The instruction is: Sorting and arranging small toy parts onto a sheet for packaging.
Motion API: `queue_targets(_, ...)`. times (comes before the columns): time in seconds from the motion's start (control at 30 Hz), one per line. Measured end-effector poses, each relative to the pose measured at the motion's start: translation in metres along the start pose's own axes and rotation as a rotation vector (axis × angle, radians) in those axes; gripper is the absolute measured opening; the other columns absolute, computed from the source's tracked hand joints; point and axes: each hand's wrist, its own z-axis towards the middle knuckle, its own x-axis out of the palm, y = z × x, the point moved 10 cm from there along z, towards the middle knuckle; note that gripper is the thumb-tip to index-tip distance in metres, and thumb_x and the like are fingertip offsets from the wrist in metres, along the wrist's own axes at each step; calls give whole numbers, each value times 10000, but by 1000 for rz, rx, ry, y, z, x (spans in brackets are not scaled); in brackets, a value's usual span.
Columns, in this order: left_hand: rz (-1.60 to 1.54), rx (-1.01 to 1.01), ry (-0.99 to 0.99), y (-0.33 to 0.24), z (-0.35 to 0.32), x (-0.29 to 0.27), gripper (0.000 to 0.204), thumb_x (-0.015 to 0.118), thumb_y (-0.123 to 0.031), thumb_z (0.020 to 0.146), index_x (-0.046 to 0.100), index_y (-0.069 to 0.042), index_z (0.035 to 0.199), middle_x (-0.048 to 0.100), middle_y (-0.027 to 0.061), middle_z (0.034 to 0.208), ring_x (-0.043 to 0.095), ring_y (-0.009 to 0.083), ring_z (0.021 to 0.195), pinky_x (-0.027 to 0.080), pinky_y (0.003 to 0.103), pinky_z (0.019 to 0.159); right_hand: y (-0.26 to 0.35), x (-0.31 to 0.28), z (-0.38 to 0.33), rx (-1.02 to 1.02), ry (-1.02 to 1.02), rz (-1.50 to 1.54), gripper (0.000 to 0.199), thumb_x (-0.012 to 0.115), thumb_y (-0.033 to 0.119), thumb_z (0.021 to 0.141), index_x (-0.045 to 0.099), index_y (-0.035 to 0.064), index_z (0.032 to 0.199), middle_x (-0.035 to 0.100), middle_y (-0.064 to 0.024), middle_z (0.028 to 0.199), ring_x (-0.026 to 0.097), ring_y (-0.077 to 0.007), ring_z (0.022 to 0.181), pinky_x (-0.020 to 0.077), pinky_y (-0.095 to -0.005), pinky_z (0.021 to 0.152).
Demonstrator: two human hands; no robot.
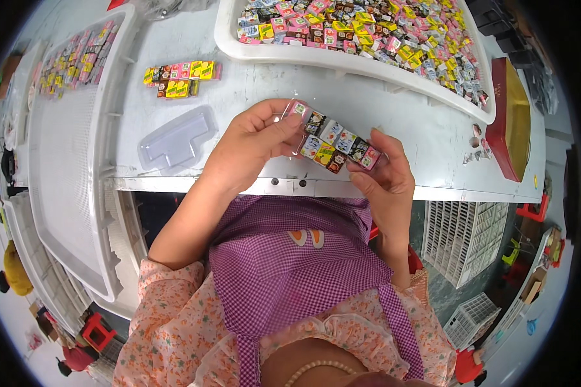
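Centrally, over the front edge of the white table (394, 122): a clear plastic tray filled with small square candy packs (332, 145), held tilted between both hands, two rows of packs in pink, yellow, white and brown wrappers showing

Left hand (252, 145): fingers and thumb closed on the upper left end of the filled tray, thumb on top at the pink corner pack

Right hand (384, 177): fingers pinched on the lower right end of the same tray, fingertips touching the last pink pack

Empty clear plastic tray (177, 138): lies flat on the table just left of the left hand, stepped in outline, apart from the held one

Small cluster of candy packs (181, 77): on the table beyond the empty tray, yellow, pink and brown wrappers laid close together in rows

Large white bin (352, 61): across the far side of the table, heaped with loose candy packs of mixed colours (381, 32)

Long white tray (68, 168): at the person's left, mostly bare mesh floor, with a further lot of packs (74, 58) at its far end

Red box with gold inside (513, 119): on the right end of the table, a few loose packs just beside it

Purple checked apron (290, 258) over a flowered top, lower middle of the view

White crates (465, 238): on the floor below the table at right
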Motion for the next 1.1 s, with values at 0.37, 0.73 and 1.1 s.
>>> queue_targets(0.37, -124, -5, -54, 3, -8, -17, 260, 568, -151, 944, 582, -18, 1168, 657, 68, 958, 629, 130, 852, 526, 273, 737, -8, 20, 4, 82, 35, -1, 590, 576, -125, 821, 394, 11, 1365, 463, -131, 1298, 545, -214, 1117, 493, -324, 941)
queue_targets(0.73, 237, 115, -206, -12, -16, -32, 327, 516, -107, 957, 498, 37, 1251, 636, 117, 1000, 653, 175, 829, 569, 299, 711, -14, 21, 21, 129, -70, -198, 490, 605, -84, 841, 463, 17, 1299, 527, -78, 1181, 540, -136, 1057, 484, -271, 880)
queue_targets(1.1, -27, 180, -248, -48, -42, -71, 246, 556, -116, 936, 569, 30, 1132, 635, 91, 874, 639, 165, 687, 547, 289, 613, 3, 58, 24, 47, 117, 70, 455, 533, 26, 930, 399, 14, 1365, 515, -119, 1262, 562, -181, 1046, 480, -327, 920)
